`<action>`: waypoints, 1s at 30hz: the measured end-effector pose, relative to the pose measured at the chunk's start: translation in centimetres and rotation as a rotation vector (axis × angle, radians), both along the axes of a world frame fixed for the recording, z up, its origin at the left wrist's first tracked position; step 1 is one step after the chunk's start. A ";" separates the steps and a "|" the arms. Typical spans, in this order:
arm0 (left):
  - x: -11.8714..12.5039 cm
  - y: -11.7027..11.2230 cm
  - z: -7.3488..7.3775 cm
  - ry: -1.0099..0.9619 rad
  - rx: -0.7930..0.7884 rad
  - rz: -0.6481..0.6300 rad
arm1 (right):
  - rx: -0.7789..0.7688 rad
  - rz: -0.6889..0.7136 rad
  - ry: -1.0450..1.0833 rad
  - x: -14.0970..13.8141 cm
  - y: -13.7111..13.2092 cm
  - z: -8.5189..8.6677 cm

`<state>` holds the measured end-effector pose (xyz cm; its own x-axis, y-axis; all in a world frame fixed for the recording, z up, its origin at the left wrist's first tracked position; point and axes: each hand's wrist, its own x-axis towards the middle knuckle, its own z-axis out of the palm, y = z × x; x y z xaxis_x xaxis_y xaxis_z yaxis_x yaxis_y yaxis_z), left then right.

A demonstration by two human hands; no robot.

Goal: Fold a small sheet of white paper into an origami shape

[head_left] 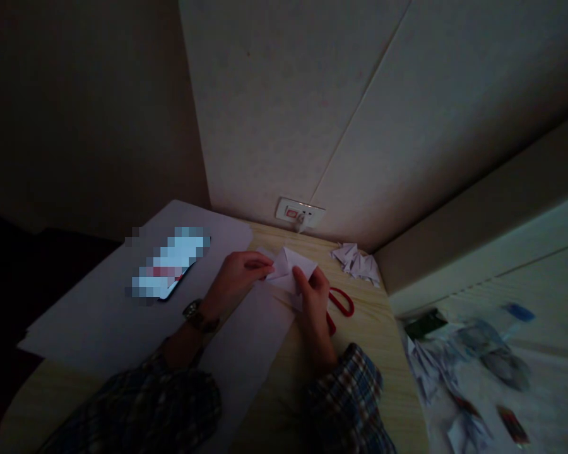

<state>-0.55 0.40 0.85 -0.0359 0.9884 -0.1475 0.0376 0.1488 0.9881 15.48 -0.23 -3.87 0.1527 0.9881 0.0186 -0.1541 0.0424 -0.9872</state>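
Observation:
Between my two hands is a partly folded piece of white paper [289,261], held just above the table. My left hand [240,272] pinches its left corner with thumb and fingertips. On the right side, my right hand [313,293] grips the paper, thumb on top and fingers behind. Beside my right hand lie scissors [343,301] with red handles; their blades are hidden. Under my hands a white sheet [246,343] lies on the wood-grain table [373,340].
A lit phone [170,268] rests on large white sheets [99,315] at the left. Folded paper pieces [357,261] are piled at the table's back right corner. A wall socket [300,213] holds a plug. Off the right edge are a plastic bottle [497,353] and more folded papers [428,366].

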 end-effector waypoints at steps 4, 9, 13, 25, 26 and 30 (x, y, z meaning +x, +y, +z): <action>0.0 0.0 -0.1 -0.013 0.001 -0.024 | 0.037 -0.031 -0.065 0.1 0.0 -0.3; -0.1 0.0 -0.4 -0.004 -0.020 -0.049 | 0.063 -0.045 -0.107 0.1 -0.1 -0.7; -0.1 0.0 -0.8 0.030 0.035 -0.066 | 0.052 -0.041 -0.087 0.0 0.0 -0.7; 0.4 -0.5 -0.9 0.032 0.078 -0.167 | 0.078 0.039 -0.153 -0.1 -0.4 -0.5; 0.3 -0.5 -0.8 0.056 0.077 -0.160 | 0.079 0.045 -0.147 -0.2 -0.4 -0.4; 0.2 -0.4 -0.9 0.114 0.092 -0.134 | 0.073 0.078 -0.111 -0.2 -0.5 -0.3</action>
